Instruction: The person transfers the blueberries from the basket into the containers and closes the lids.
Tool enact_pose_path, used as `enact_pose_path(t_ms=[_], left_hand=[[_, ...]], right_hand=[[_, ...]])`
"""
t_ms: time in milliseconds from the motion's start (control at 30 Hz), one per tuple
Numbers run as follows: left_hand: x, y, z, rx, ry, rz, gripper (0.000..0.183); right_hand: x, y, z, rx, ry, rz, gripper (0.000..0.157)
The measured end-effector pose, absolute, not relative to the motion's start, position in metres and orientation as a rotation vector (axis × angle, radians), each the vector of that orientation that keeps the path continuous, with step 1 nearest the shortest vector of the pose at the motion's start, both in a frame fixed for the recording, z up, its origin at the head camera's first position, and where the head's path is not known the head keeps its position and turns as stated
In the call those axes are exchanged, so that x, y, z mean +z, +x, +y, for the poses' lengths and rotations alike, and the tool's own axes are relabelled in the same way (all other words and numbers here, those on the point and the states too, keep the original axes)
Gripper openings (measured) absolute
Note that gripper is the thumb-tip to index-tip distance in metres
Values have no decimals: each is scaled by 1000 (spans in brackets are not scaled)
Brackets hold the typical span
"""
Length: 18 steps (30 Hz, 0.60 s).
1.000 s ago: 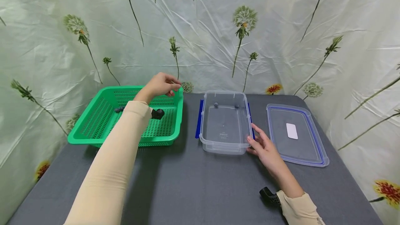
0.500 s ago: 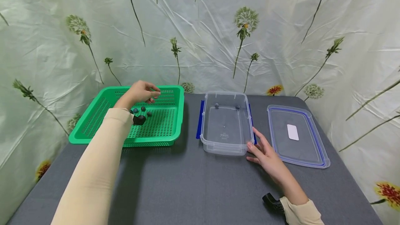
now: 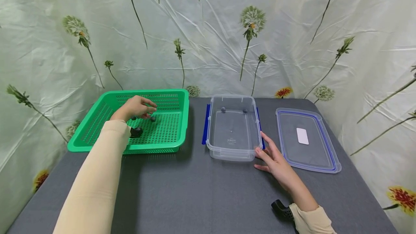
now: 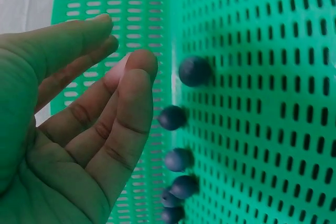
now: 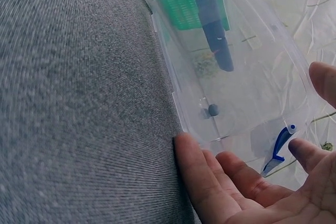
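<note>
My left hand (image 3: 134,107) reaches down into a green perforated plastic basket (image 3: 156,146). In the left wrist view its fingers are loosely bent, with nothing between them, right beside a blueberry (image 4: 195,71). Several more blueberries (image 4: 173,117) lie in a row along the foot of the basket wall. To the right stands a clear plastic box (image 3: 232,129) without its lid, two blueberries (image 3: 223,109) at its far end. My right hand (image 3: 276,161) touches the box's near right corner, thumb at the rim and fingers extended along the side.
A clear lid (image 3: 289,136) with a blue seal and a white label lies flat at the right. Blue side latches (image 3: 206,125) hang out from the box. Grey cloth (image 3: 195,190) covers the table, and a flowered curtain (image 3: 214,46) stands behind it.
My left hand has moved left and down, from over the basket's far right corner to among the blueberries inside. My right hand stays at the box.
</note>
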State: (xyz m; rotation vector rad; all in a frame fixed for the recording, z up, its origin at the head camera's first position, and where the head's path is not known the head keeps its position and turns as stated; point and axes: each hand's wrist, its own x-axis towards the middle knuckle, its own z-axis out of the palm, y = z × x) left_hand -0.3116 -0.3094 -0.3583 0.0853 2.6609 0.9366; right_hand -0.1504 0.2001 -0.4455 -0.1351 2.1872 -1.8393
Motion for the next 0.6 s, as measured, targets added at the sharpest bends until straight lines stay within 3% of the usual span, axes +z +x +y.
enact_pose_path(t_ms=[600], left_hand=[[-370,-313,-315,854,31,2580,46]], right_hand=[[-446,-149,200,-1859,-140,2191,70]])
